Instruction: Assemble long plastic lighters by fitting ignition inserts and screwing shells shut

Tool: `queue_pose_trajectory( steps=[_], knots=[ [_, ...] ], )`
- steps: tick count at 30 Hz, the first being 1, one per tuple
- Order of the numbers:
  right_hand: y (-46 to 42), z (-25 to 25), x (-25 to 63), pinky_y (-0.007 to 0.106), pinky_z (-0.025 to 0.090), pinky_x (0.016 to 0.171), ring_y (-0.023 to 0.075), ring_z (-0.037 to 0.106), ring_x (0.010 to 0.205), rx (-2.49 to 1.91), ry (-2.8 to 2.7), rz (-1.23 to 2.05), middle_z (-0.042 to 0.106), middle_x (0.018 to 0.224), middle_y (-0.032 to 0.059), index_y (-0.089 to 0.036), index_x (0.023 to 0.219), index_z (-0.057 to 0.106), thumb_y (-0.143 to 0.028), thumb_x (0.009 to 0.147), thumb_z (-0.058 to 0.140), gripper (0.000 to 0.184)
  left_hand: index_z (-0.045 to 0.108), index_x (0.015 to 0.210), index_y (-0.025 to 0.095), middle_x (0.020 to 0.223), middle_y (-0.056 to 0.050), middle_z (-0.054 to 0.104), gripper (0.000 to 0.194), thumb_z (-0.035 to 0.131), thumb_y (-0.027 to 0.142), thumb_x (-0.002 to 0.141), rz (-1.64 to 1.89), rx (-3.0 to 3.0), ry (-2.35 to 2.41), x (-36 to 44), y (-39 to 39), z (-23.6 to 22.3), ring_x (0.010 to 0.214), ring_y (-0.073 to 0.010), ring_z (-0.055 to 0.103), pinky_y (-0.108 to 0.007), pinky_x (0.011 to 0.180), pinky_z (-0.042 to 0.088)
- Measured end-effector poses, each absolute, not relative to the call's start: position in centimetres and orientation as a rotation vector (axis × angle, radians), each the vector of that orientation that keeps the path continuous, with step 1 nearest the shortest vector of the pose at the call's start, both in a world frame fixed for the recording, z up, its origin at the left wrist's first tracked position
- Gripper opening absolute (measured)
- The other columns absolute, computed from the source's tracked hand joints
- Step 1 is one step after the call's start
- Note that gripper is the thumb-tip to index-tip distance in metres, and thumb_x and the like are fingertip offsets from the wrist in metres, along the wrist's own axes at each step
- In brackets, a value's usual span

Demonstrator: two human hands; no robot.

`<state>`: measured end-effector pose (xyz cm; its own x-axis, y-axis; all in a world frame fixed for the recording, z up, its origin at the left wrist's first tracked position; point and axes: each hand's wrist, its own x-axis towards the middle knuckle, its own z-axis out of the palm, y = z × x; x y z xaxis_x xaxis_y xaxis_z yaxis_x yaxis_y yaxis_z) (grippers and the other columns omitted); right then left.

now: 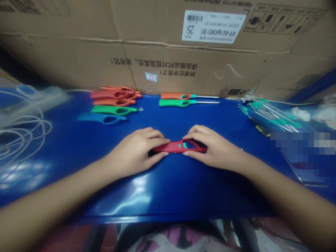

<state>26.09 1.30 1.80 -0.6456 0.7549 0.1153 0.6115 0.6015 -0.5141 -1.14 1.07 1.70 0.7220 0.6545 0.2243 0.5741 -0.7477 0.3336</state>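
A red lighter body (174,147) with a trigger opening and turquoise parts inside lies crosswise between my two hands, low over the blue table. My left hand (143,147) grips its left end between thumb and fingers. Around the right end, next to the trigger opening, my right hand (210,146) is closed with thumb and fingers. Its tip is partly hidden under the right palm. No metal tube shows on this piece. Farther back lie two lighters with long metal tubes, an orange lighter (172,96) above a green lighter (170,103).
At the back left lie several orange and red lighter bodies (112,102), a green body (110,110) and a blue body (98,118). Metal tubes with turquoise parts (278,113) are heaped at right. White cable (39,140) coils at left. A cardboard box (86,52) walls the back.
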Motion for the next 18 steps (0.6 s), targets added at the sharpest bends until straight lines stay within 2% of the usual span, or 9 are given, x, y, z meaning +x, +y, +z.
queue_pose_trajectory(
  steps=[12, 18],
  knots=[
    [1.17, 1.74, 26.04, 0.042, 0.050, 0.094, 0.0242, 0.060, 0.106, -1.128, -2.529, 0.608, 0.063, 0.115, 0.0089, -0.022, 0.117, 0.064, -0.035, 0.092, 0.068, 0.029, 0.071, 0.113, 0.021, 0.106, -0.007, 0.071, 0.022, 0.064, 0.030, 0.095, 0.518, 2.653, 0.978, -1.20, 1.29, 1.52, 0.096, -0.0220, 0.064, -0.035, 0.082, 0.053],
    [1.20, 1.64, 26.05, 0.042, 0.052, 0.090, 0.0252, 0.063, 0.105, -1.126, -2.651, 0.411, 0.065, 0.118, 0.0114, -0.018, 0.126, 0.063, -0.035, 0.094, 0.065, 0.037, 0.070, 0.114, 0.018, 0.106, -0.007, 0.072, 0.024, 0.061, 0.032, 0.096, 0.467, 2.845, 1.006, -1.01, 0.95, 1.26, 0.094, -0.0231, 0.066, -0.036, 0.080, 0.053]
  ],
)
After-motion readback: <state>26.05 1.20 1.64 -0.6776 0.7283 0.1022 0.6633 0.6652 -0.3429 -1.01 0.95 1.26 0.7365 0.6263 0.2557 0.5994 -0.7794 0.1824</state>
